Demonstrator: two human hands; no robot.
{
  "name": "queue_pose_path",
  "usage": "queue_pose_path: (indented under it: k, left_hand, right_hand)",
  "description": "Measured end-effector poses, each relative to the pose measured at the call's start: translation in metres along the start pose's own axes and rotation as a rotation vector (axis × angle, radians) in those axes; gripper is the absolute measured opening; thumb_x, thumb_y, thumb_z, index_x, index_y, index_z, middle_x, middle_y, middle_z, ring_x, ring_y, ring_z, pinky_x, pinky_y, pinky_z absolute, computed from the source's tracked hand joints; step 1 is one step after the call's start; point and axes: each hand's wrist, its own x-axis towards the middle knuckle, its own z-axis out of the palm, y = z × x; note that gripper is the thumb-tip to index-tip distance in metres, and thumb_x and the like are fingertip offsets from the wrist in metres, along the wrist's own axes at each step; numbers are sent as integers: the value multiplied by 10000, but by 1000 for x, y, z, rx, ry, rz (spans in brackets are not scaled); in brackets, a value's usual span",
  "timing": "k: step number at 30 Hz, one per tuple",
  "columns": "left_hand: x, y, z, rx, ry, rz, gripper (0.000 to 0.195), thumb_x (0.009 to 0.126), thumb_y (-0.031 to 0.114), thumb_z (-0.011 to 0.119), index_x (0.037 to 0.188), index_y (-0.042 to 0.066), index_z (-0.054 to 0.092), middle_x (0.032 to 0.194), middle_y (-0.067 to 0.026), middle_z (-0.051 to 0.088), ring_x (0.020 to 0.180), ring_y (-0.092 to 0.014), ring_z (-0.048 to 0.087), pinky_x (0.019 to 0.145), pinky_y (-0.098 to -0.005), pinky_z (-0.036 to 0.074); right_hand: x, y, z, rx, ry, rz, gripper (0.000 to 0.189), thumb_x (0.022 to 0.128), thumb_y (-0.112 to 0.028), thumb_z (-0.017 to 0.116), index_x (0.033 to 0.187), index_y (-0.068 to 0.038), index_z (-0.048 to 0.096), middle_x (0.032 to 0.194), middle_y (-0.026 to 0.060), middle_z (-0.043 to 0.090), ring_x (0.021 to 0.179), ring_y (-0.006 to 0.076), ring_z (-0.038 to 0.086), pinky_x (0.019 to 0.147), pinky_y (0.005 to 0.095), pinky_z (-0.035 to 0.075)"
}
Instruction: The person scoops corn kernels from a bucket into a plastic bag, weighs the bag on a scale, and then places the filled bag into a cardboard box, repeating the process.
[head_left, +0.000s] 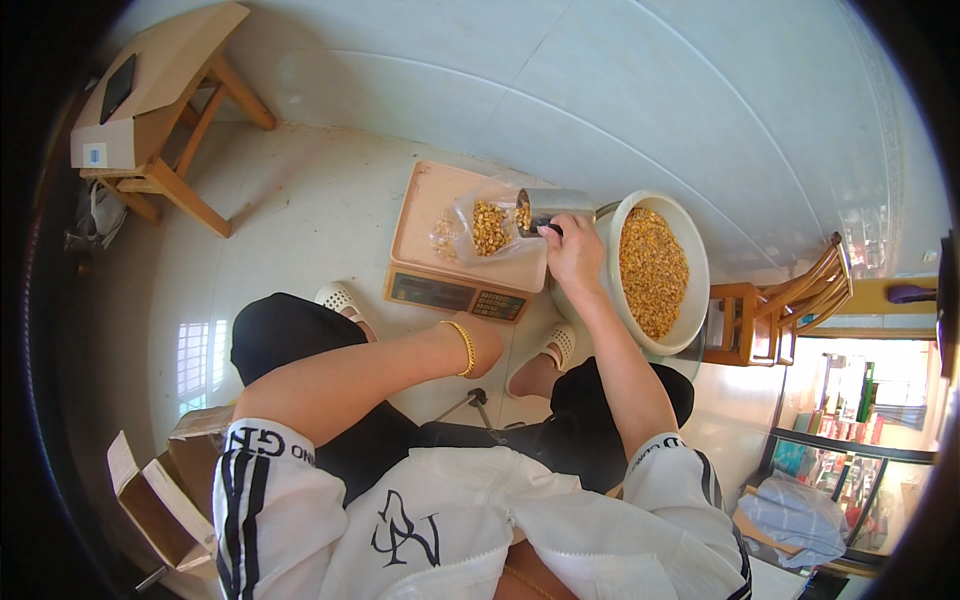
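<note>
A digital scale (442, 202) with a pinkish platform stands on the floor before me. On the platform lies a clear plastic bag (469, 251) partly filled with yellow corn kernels (491, 227). My right hand (576, 251) grips the black handle of a metal scoop (559, 204), whose mouth faces the bag and shows kernels inside. To the right is a large white tub (701, 262) filled with kernels. My left hand (484, 346), below the scale's keypad, wears a gold chain bracelet; its fingers are mostly hidden and seem curled.
A wooden stool (187, 191) at upper left bears a flattened cardboard box with a dark phone-like device. An open cardboard box (161, 510) stands at lower left. Wooden chairs (739, 322) are right of the tub. A tiled wall rises behind the scale.
</note>
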Motion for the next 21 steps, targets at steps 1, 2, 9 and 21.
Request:
queue_pose_path:
  k: [1,2,9,21]
  left_hand:
    - [0,0,-1,0,0,-1,236,846,261,601,919,43,654,874,-145,666,873,-322,632,733,-420,495]
    - [0,0,-1,0,4,0,235,847,261,600,913,42,657,874,-146,666,871,-323,632,733,-418,495]
    - [3,-2,-1,49,7,-14,240,844,271,602,903,48,665,889,-149,669,881,-312,640,728,-420,496]
    - [4,-4,-4,49,-23,-46,244,848,269,596,940,54,663,939,-146,664,917,-308,636,749,-413,494]
  right_hand:
    - [0,0,-1,1,1,-1,166,776,-209,671,847,-65,625,837,106,603,791,328,572,676,424,455]
    - [-1,0,-3,11,3,-14,168,776,-210,671,846,-64,625,837,105,603,796,326,573,680,424,455]
    - [1,-1,-5,4,38,-50,157,782,-201,663,839,-62,620,843,105,602,798,321,573,690,419,455]
    - [3,2,-1,-20,56,-51,155,772,-195,673,849,-69,626,844,103,597,781,329,563,681,429,453]
